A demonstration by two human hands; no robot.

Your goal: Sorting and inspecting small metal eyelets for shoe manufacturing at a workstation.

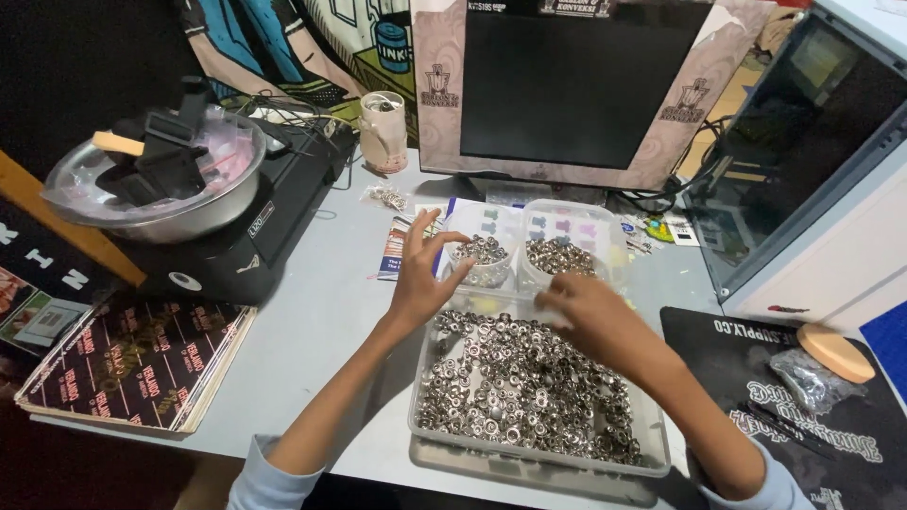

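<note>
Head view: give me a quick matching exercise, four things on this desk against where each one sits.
Things:
1. metal bowl
2. large clear tray of metal rings
3. round tan pad
4. dark monitor

Places:
A. far right, on the black mat
B. back centre, behind the small tubs
C. far left, on a black device
D. front centre, under the right hand

Pairs: 1-C, 2-D, 3-A, 4-B

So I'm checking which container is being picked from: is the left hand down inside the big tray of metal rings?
No, the left hand is raised beside a small clear cup behind the big tray.
</note>
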